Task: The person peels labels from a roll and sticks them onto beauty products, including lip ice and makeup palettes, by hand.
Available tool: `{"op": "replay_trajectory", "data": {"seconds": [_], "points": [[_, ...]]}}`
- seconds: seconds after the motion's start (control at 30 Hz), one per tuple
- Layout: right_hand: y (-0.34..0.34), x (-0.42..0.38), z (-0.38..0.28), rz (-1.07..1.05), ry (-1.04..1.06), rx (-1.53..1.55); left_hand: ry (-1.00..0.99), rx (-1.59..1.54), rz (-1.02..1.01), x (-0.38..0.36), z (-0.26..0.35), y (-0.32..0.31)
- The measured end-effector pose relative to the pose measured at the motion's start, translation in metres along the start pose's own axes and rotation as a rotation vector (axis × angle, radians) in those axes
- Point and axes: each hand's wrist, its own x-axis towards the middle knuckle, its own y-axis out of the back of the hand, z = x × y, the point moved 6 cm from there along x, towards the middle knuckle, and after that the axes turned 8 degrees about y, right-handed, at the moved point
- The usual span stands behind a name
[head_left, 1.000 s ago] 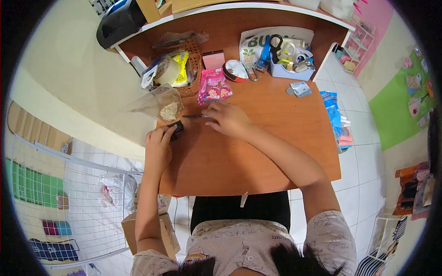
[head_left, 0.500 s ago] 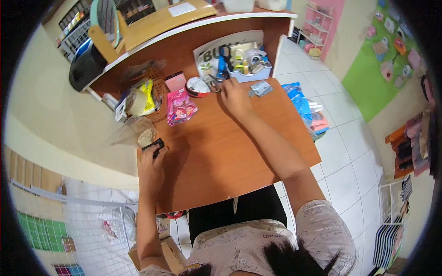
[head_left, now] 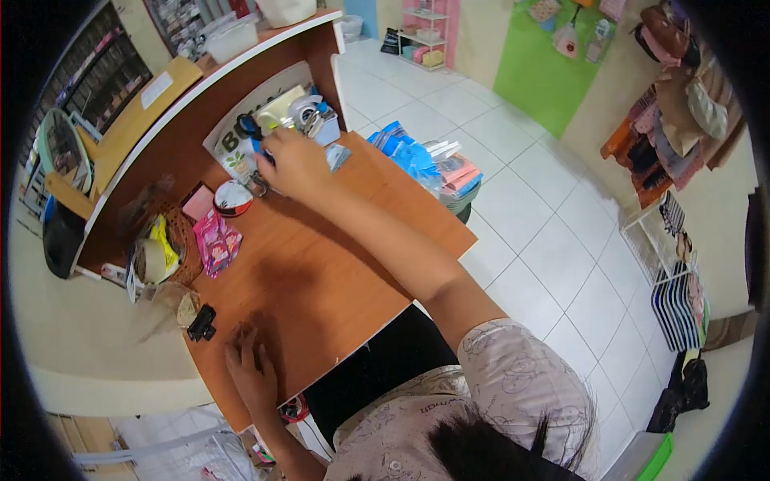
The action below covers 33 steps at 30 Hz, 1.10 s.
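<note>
My right hand (head_left: 297, 164) reaches to the back of the desk, at the near left side of a light blue box (head_left: 327, 131) of small items. Its fingers are curled, and whatever they may hold is hidden. Dark-handled scissors (head_left: 247, 125) and a glass-like small item (head_left: 256, 186) are close to the fingertips. My left hand (head_left: 253, 365) rests on the desk near its front left edge, fingers apart and holding nothing. Beyond it lies a small black object (head_left: 202, 322), possibly a hair clip, beside a clear plastic bag (head_left: 164, 309) with something pale inside.
A pink packet (head_left: 216, 243), a round white-and-red container (head_left: 233, 197) and a wicker basket (head_left: 186, 248) stand along the desk's back left. A silvery sachet (head_left: 338, 157) lies right of the box. Blue plastic packaging (head_left: 413, 164) fills a bin beside the desk.
My left hand has let go of the black object and drawn back toward the front edge. My right hand has moved up against the blue box. The view has turned right.
</note>
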Motion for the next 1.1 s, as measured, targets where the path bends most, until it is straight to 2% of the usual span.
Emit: {"op": "replay_trajectory", "data": {"seconds": [0.07, 0.13, 0.2, 0.27, 0.3, 0.37, 0.43, 0.5, 0.6, 0.7, 0.93, 1.1], "points": [[0.056, 0.024, 0.012, 0.137, -0.175, 0.175, 0.021, 0.009, -0.018, 0.001, 0.000, -0.002], [0.100, 0.019, 0.052, 0.343, -0.280, 0.303, 0.040, 0.037, -0.035, 0.001, 0.000, -0.001], [0.146, -0.005, 0.095, 0.378, -0.364, 0.210, 0.031, 0.059, -0.024, 0.000, -0.003, -0.002], [0.179, -0.043, 0.149, 0.293, -0.441, -0.048, 0.033, 0.057, -0.019, 0.001, -0.002, -0.002], [0.189, -0.066, 0.176, 0.140, -0.556, -0.159, 0.039, 0.045, -0.026, 0.002, 0.000, 0.000], [0.190, -0.134, 0.261, -0.054, -0.582, -0.372, 0.043, 0.046, -0.039, 0.003, 0.002, -0.002], [0.188, -0.201, 0.289, -0.139, -0.492, -0.602, 0.035, 0.072, -0.048, 0.004, -0.003, -0.005], [0.162, -0.279, 0.350, -0.519, -0.704, -0.249, 0.052, 0.058, -0.055, 0.008, -0.001, -0.004], [0.166, -0.281, 0.322, -0.472, -0.645, -0.386, 0.031, 0.040, -0.038, 0.005, -0.004, -0.006], [0.177, -0.258, 0.299, -0.494, -0.845, -0.479, 0.065, 0.006, -0.046, 0.009, 0.001, -0.007], [0.172, -0.259, 0.314, -0.484, -0.974, -0.437, 0.074, -0.002, -0.044, 0.009, -0.004, -0.009], [0.175, -0.264, 0.318, -0.268, -0.914, -0.398, 0.057, 0.024, -0.059, 0.009, -0.006, -0.008]]}}
